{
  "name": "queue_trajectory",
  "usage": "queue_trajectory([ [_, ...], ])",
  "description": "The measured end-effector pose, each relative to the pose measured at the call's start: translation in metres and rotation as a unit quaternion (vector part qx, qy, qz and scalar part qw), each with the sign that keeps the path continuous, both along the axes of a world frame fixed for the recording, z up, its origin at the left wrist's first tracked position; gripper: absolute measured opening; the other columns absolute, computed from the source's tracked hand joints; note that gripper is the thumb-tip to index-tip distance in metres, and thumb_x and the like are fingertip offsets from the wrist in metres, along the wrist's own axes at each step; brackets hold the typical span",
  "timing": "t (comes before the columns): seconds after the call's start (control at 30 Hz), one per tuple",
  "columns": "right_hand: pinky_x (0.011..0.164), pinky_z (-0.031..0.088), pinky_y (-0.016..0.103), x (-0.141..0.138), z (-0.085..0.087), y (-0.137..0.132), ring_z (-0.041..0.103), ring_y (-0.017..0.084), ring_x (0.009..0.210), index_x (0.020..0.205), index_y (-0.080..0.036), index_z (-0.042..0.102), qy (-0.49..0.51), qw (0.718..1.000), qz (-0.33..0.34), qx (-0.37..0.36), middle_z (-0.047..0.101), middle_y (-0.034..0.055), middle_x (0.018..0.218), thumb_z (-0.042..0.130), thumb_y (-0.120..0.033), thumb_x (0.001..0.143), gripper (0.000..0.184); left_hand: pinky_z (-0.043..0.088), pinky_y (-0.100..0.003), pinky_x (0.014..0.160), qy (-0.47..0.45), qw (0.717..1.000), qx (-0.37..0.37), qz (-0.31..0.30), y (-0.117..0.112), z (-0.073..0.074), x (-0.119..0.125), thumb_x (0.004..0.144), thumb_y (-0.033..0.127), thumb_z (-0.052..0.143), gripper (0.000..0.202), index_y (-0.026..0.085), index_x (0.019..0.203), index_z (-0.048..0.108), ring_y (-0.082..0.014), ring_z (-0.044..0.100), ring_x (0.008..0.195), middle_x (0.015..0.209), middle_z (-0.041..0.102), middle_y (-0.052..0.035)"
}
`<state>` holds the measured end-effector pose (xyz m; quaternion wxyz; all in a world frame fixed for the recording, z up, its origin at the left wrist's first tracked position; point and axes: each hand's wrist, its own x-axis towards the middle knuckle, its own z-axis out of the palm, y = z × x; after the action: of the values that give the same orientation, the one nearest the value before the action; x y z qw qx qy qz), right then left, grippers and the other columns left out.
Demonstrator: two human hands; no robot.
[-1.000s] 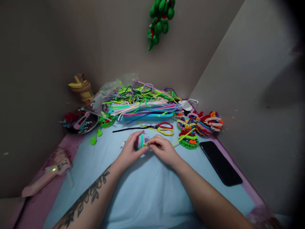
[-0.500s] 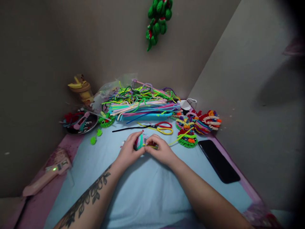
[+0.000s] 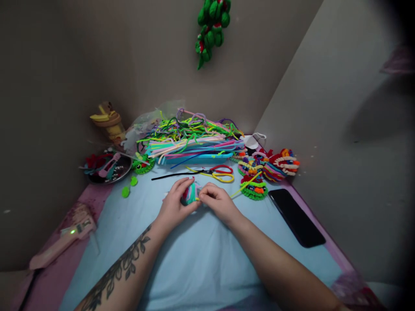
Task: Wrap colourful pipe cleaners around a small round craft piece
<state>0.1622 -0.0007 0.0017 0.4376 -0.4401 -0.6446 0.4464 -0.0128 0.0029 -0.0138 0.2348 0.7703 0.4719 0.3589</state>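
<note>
We hold the small multicoloured piece point(image 3: 192, 193) over the bench point(image 3: 207, 263) in our left hand point(image 3: 174, 203), its fingers curled around the piece's left side. At the right edge, our right hand point(image 3: 222, 204) pinches finger and thumb together, seemingly on 1 yellow strand point(image 3: 239, 190). For a neat result, we should brace the piece without crushing it, pinch close in, and guide the tail clear of the green toy point(image 3: 254, 194).

the only view, head-worn, looks forward and down across the tabletop point(image 3: 53, 283) to the back wall point(image 3: 145, 65), with the left hand point(image 3: 173, 202) and right hand point(image 3: 223, 205) fairly near, mid-frame; the far right seems too dark to read.
</note>
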Motion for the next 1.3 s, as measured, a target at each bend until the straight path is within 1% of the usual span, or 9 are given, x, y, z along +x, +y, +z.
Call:
queue_trajectory([
  [0.17, 0.065, 0.039, 0.027, -0.002, 0.003, -0.003, 0.051, 0.014, 0.069, 0.065, -0.019, 0.062, 0.006, 1.000, -0.023, -0.010, 0.054, -0.0007, 0.068, 0.058, -0.025, 0.078, 0.015, 0.040, -0.040, 0.102, 0.000, 1.000, -0.002, 0.005, 0.000, 0.001, 0.000, 0.076, 0.041, 0.064, 0.060, 0.024, 0.131, 0.047, -0.0251, 0.047, 0.123, 0.133, 0.049, -0.0104],
  [0.4, 0.068, 0.039, 0.028, 0.000, 0.000, -0.001, 0.051, 0.014, 0.070, 0.062, -0.018, 0.060, 0.012, 1.000, 0.007, -0.017, 0.051, -0.0006, 0.070, 0.058, -0.025, 0.076, 0.016, 0.042, -0.038, 0.101, 0.008, 1.000, 0.015, 0.006, -0.003, 0.003, -0.001, 0.075, 0.043, 0.066, 0.060, 0.024, 0.130, 0.049, -0.0252, 0.048, 0.122, 0.135, 0.047, -0.0111],
  [0.63, 0.062, 0.037, 0.025, -0.004, -0.004, -0.001, 0.047, 0.012, 0.062, 0.069, -0.018, 0.056, 0.065, 0.995, 0.003, -0.080, 0.052, -0.0025, 0.065, 0.057, -0.029, 0.077, 0.014, 0.042, -0.041, 0.101, 0.017, 0.999, 0.028, 0.014, -0.001, 0.001, -0.002, 0.077, 0.043, 0.064, 0.061, 0.023, 0.132, 0.047, -0.0260, 0.047, 0.124, 0.136, 0.046, -0.0125],
  [0.73, 0.059, 0.037, 0.024, -0.008, -0.004, -0.004, 0.047, 0.011, 0.061, 0.073, -0.019, 0.053, 0.089, 0.994, -0.028, -0.049, 0.050, -0.0038, 0.066, 0.058, -0.028, 0.077, 0.010, 0.042, -0.040, 0.101, 0.012, 0.999, 0.031, 0.018, -0.001, 0.001, -0.002, 0.076, 0.042, 0.065, 0.061, 0.022, 0.132, 0.047, -0.0257, 0.047, 0.124, 0.136, 0.046, -0.0127],
  [0.87, 0.062, 0.041, 0.024, -0.010, -0.005, -0.007, 0.051, 0.012, 0.066, 0.078, -0.020, 0.056, 0.039, 0.997, -0.056, 0.029, 0.056, -0.0017, 0.072, 0.055, -0.021, 0.079, 0.002, 0.043, -0.039, 0.100, 0.006, 0.999, 0.029, 0.028, -0.001, 0.002, -0.002, 0.077, 0.040, 0.064, 0.059, 0.022, 0.130, 0.048, -0.0249, 0.048, 0.124, 0.135, 0.047, -0.0120],
  [0.97, 0.068, 0.044, 0.025, -0.010, -0.007, -0.009, 0.055, 0.014, 0.074, 0.088, -0.020, 0.060, -0.008, 0.994, -0.060, 0.092, 0.062, 0.0018, 0.084, 0.053, -0.017, 0.081, 0.011, 0.042, -0.039, 0.102, 0.001, 0.999, 0.030, 0.032, 0.000, 0.001, -0.003, 0.077, 0.037, 0.064, 0.057, 0.022, 0.130, 0.048, -0.0241, 0.047, 0.124, 0.135, 0.048, -0.0114],
  [1.03, 0.071, 0.045, 0.026, -0.010, -0.009, -0.010, 0.057, 0.014, 0.077, 0.090, -0.020, 0.062, -0.031, 0.990, -0.059, 0.122, 0.063, 0.0027, 0.086, 0.053, -0.014, 0.082, 0.014, 0.041, -0.038, 0.102, -0.002, 0.999, 0.031, 0.031, 0.000, 0.001, -0.003, 0.077, 0.036, 0.064, 0.058, 0.022, 0.130, 0.048, -0.0238, 0.047, 0.124, 0.135, 0.048, -0.0112],
  [1.13, 0.073, 0.046, 0.027, -0.009, -0.010, -0.010, 0.058, 0.015, 0.079, 0.092, -0.021, 0.064, -0.046, 0.988, -0.057, 0.138, 0.064, 0.0031, 0.086, 0.054, -0.013, 0.082, 0.016, 0.041, -0.038, 0.102, 0.000, 0.999, 0.031, 0.033, 0.000, 0.001, -0.004, 0.076, 0.035, 0.065, 0.057, 0.021, 0.130, 0.048, -0.0238, 0.046, 0.125, 0.134, 0.048, -0.0112],
  [1.3, 0.069, 0.047, 0.026, -0.008, -0.009, -0.008, 0.059, 0.015, 0.076, 0.090, -0.020, 0.067, -0.043, 0.989, -0.069, 0.123, 0.063, 0.0033, 0.083, 0.056, -0.013, 0.080, 0.016, 0.041, -0.038, 0.102, 0.008, 0.998, 0.043, 0.047, 0.000, 0.002, -0.004, 0.076, 0.035, 0.066, 0.058, 0.019, 0.129, 0.049, -0.0242, 0.046, 0.125, 0.134, 0.047, -0.0125],
])
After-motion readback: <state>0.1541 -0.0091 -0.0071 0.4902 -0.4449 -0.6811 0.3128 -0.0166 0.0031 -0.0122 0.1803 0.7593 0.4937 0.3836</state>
